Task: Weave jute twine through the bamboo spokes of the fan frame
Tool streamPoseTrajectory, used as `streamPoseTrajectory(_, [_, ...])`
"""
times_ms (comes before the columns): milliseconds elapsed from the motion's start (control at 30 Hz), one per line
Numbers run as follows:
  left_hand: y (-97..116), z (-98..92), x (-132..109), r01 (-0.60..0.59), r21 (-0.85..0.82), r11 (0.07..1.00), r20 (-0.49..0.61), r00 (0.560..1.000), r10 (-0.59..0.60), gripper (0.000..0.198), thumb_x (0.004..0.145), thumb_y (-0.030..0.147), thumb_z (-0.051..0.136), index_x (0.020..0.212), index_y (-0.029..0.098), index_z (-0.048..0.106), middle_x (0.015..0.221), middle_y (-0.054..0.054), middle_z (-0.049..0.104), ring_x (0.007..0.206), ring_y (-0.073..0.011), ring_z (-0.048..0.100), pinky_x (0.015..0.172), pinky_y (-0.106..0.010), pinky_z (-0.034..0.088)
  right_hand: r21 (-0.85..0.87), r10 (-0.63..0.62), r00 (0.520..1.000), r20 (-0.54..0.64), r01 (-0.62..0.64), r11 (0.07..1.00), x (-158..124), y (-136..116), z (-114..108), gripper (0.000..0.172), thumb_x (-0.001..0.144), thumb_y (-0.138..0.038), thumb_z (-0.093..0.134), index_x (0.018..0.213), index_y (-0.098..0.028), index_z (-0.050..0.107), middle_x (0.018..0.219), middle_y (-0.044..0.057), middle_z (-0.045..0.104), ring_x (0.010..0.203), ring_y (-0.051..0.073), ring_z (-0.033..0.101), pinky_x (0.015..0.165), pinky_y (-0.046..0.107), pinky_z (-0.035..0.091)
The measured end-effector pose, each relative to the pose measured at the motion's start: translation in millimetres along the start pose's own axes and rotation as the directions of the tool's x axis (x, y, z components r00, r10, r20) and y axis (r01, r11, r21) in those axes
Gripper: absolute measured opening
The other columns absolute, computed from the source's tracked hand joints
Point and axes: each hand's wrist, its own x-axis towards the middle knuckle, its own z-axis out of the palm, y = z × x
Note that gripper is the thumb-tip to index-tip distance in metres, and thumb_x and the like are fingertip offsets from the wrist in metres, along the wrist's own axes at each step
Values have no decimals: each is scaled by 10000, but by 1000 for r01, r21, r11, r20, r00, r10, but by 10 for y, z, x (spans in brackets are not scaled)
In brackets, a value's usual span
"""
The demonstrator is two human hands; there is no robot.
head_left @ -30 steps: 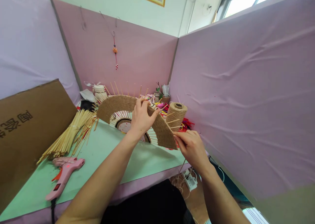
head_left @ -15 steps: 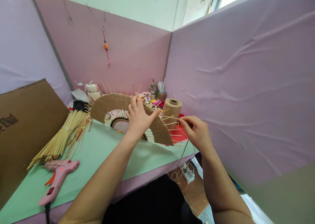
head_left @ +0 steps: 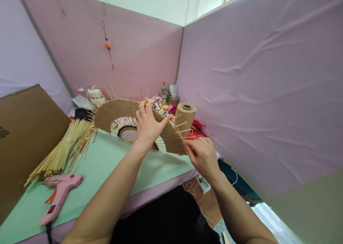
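Where the brown cardboard sheet [head_left: 26, 126] leans at the far left, a dark printed mark shows at its cut-off edge, but it is too little to read. Next to it a bundle of pale bamboo sticks [head_left: 60, 152] lies on the mint-green desk [head_left: 107, 172], and nearer to the person a pink plastic glue gun [head_left: 59, 195] lies with its nozzle toward the sticks.

Toward the middle of the desk the half-round fan of jute twine woven on bamboo sticks [head_left: 118, 110] stands on its straight side, a little tilted. Its outer part is a wide, dense brown band. Thin sticks run like rays inside this band, down to a small dark-rimmed half disc at the centre, and bare stick tips come out beyond the rim, most clearly on the right.

The left hand [head_left: 146, 124] lies spread on the band, the fingertips at the upper rim and the thumb stretched to the right. Just behind the fan's right end stands a tall spool of brown jute twine [head_left: 185, 116].

The right hand [head_left: 202, 156] is at the lower right corner of the fan with its fingers pinched narrow together. What is between them I cannot tell, though a thin strand of twine [head_left: 193, 174] goes down below the hand.
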Motion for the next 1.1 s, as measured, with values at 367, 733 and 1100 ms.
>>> streamPoseTrajectory(367, [-287,172,-289,-381,-95,920,-150,919,365,504,830,418,569,1276,226,435,1416,-159,414,1310,-275,398,1039,-430,322,5,-21,999,28,20,1000,-66,22,304,224,933,-235,482,884,-166,689,666,31,631,664,150,505,798,317,345])
streamPoseTrajectory(733, [61,-82,-181,-432,-187,882,342,813,471,367,875,323,492,1212,177,482,1131,-94,630,977,-234,626,773,-334,483,154,-85,993,-83,97,983,-153,61,382,151,913,-198,519,918,-176,668,649,18,623,621,139,493,778,334,359])
streamPoseTrajectory(1100, [72,17,-195,-289,-218,932,375,857,353,175,850,325,583,965,212,517,1002,-35,620,820,-200,609,699,-318,450,213,286,936,-206,-242,947,-125,319,-27,161,877,-318,581,840,-201,686,611,-21,593,579,125,495,757,325,365])
